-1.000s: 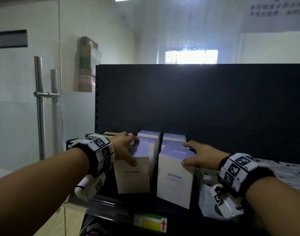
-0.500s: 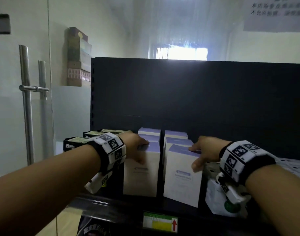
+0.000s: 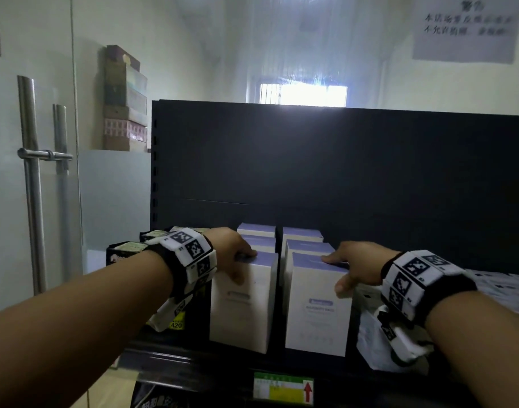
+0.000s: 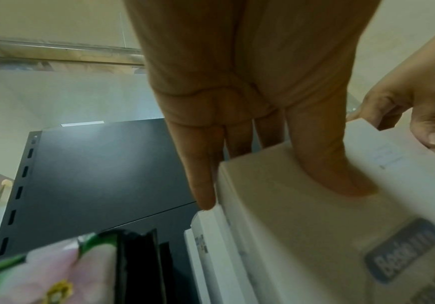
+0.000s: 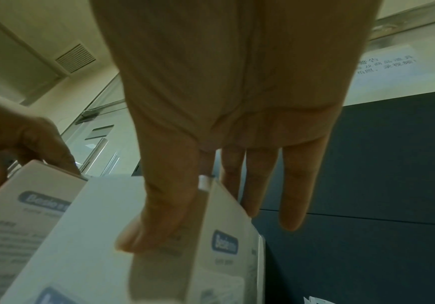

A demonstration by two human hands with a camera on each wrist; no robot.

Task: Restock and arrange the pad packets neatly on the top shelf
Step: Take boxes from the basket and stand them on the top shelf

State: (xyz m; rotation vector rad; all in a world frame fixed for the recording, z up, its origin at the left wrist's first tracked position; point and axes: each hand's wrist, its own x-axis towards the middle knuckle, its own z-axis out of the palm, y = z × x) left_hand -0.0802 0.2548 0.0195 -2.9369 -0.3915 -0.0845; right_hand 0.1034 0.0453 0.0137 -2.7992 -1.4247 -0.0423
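Observation:
White pad boxes with lilac tops stand in two rows on the black top shelf. My left hand grips the front-left box, fingers over its top and thumb on the front face. My right hand holds the front-right box the same way. More boxes stand behind them. In the left wrist view my thumb presses the box front. In the right wrist view my thumb lies on the other box.
Dark packets stand left of the boxes and white packets right of them. The black back panel rises behind. A price label sits on the shelf front. A glass door with a steel handle is at the left.
The two front boxes have been moved back and straightened; the skewed right one now stands square beside the left one. Both hands stayed on their boxes.

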